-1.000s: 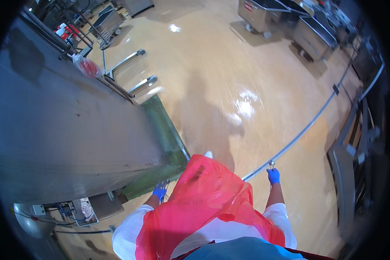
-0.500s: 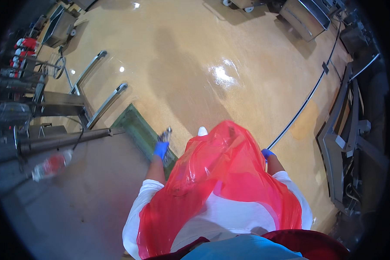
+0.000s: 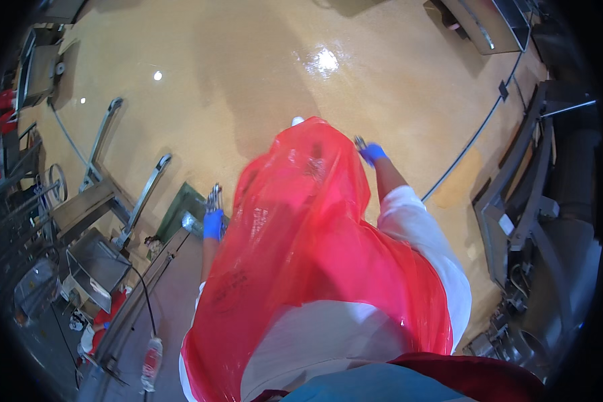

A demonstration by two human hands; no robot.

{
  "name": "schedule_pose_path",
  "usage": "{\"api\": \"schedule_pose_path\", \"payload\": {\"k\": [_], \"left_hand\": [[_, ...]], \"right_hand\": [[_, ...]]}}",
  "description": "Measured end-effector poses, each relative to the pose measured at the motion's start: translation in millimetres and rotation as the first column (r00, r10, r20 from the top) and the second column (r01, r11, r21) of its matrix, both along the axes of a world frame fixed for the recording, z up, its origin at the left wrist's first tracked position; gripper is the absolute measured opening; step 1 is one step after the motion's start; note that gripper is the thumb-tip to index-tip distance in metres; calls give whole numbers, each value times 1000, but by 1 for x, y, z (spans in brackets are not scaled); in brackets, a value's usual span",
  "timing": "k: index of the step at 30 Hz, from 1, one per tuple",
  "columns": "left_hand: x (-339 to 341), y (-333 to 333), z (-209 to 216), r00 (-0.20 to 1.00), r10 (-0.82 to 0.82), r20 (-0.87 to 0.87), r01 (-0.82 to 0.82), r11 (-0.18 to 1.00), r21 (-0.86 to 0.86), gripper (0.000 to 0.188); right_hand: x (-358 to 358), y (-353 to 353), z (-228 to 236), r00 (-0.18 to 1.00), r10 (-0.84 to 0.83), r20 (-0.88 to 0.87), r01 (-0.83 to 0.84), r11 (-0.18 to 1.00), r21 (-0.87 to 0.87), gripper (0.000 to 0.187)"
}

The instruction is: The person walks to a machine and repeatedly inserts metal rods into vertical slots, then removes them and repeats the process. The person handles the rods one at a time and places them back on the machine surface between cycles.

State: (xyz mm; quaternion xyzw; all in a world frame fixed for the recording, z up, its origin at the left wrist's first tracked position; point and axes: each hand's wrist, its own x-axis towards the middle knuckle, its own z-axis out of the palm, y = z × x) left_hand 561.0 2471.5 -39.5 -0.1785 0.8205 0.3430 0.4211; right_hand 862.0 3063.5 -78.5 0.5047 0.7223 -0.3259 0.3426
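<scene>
Blue gloves cover both my hands. My left hand (image 3: pixel 213 226) is closed around a bundle of slim shiny metal pieces (image 3: pixel 214 197), whose exact kind is too small to make out. They point forward, just beside the green mat or panel (image 3: pixel 183 201). Out ahead on the right, over the tan floor, my right hand (image 3: pixel 374 155) grips a small shiny metal piece (image 3: pixel 360 142); only its end shows. Between my arms, a translucent red plastic apron (image 3: pixel 308 194) billows over my white clothing and hides my legs. The tip of one white shoe (image 3: pixel 297 121) peeks out beyond it.
To the left stand a grey table (image 3: pixel 154 288) and a metal frame with two legs (image 3: pixel 141 201). A plastic-wrapped red item (image 3: pixel 152 365) hangs by a cord. Another person's red garment (image 3: pixel 114 311) shows beyond. Dark machinery (image 3: pixel 516 194) lines the right; a hose (image 3: pixel 472 137) crosses the floor.
My right hand has swung forward from beside my hip, and the metal piece in it now shows. The surroundings have shifted as I move along; my left hand still holds its metal bundle.
</scene>
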Motion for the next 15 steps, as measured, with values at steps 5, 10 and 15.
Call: {"api": "schedule_pose_path", "payload": {"k": [5, 10, 15], "left_hand": [[-15, 34, 3, 986, 20, 163, 0, 993, -120, 21], [-108, 104, -9, 981, -86, 176, 108, 987, -120, 23], [-320, 198, -20, 994, -6, 107, 13, 998, -64, 26]], "right_hand": [[-231, 158, 55, 903, -8, -430, 85, 983, 162, 50], [-400, 252, 63, 776, -129, -617, 241, 965, 102, 51], [-448, 290, 23, 972, 131, -196, -65, 949, 309, 53]]}}
